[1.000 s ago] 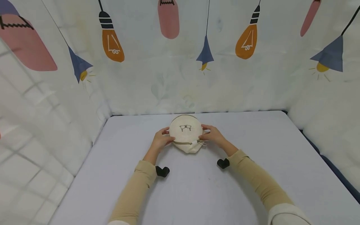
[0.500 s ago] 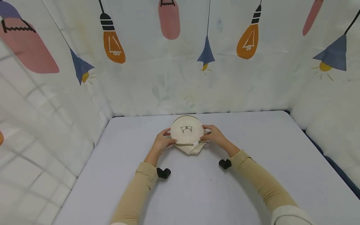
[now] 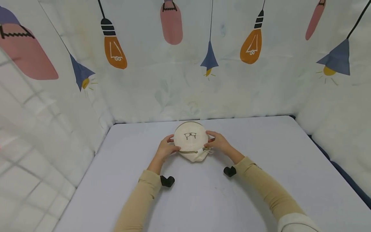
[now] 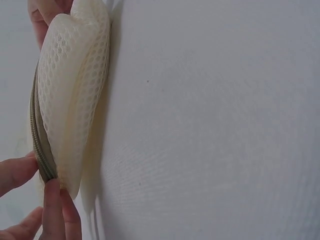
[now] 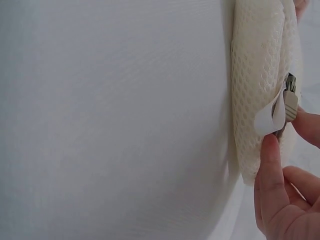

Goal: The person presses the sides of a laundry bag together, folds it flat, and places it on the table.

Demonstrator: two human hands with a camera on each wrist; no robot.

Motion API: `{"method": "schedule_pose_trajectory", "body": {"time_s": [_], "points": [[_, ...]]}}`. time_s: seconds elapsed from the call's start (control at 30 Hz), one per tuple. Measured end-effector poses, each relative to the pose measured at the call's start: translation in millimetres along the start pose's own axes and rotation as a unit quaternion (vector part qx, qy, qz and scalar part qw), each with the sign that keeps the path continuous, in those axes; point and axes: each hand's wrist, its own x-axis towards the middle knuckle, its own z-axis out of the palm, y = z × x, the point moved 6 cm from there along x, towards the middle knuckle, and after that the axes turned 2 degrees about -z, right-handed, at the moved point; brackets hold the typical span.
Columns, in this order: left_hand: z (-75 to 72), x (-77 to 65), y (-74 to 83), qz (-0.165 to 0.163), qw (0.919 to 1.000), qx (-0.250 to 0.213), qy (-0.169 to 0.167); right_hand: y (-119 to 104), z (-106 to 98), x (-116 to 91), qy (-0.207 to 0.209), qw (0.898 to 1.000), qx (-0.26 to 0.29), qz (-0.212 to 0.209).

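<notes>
A cream mesh laundry bag [image 3: 191, 139] lies near the table's far edge, its round top printed with a pair of glasses. My left hand [image 3: 166, 149] pinches its left rim, thumb and fingers on either side of the zipper [image 4: 36, 127]. On the opposite side, my right hand [image 3: 219, 143] grips the rim beside a white fabric tag [image 5: 272, 117] and the zipper slider [image 5: 291, 102]. Honeycomb mesh bulges below the zipper in both wrist views. What is inside the bag cannot be seen.
A white-covered table [image 3: 197, 199] stretches beneath both arms. Behind it hangs a pale curtain [image 3: 139, 87] printed with lamps and bulbs. A black wrist mount [image 3: 167, 181] sits on the left cuff, another black mount [image 3: 230, 171] on the right.
The head view has shifted slightly, so everything appears a little lower. Both hands keep the same hold on the laundry bag, which shows no clear movement on the table.
</notes>
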Motion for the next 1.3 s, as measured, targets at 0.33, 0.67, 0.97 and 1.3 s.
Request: {"method": "schedule_pose_trajectory", "body": {"time_s": [0.33,0.67,0.97,1.3], "points": [[3.3,4.0,5.1,0.003,0.9989,0.046,-0.004,-3.8,2.1,2.0,0.000,0.999,-0.038,-0.010],[2.2,6.0,9.0,0.000,0.9988,0.049,-0.004,-4.9,-0.1,2.3,0.006,0.999,-0.038,0.007],[-2.6,1.4,7.2,-0.005,0.9998,0.018,-0.008,-8.6,-2.3,-0.1,-0.002,0.999,-0.028,0.017],[-2.0,1.2,5.7,0.004,0.9989,0.046,-0.007,-4.7,1.6,0.9,-0.008,0.999,-0.030,0.014]]}}
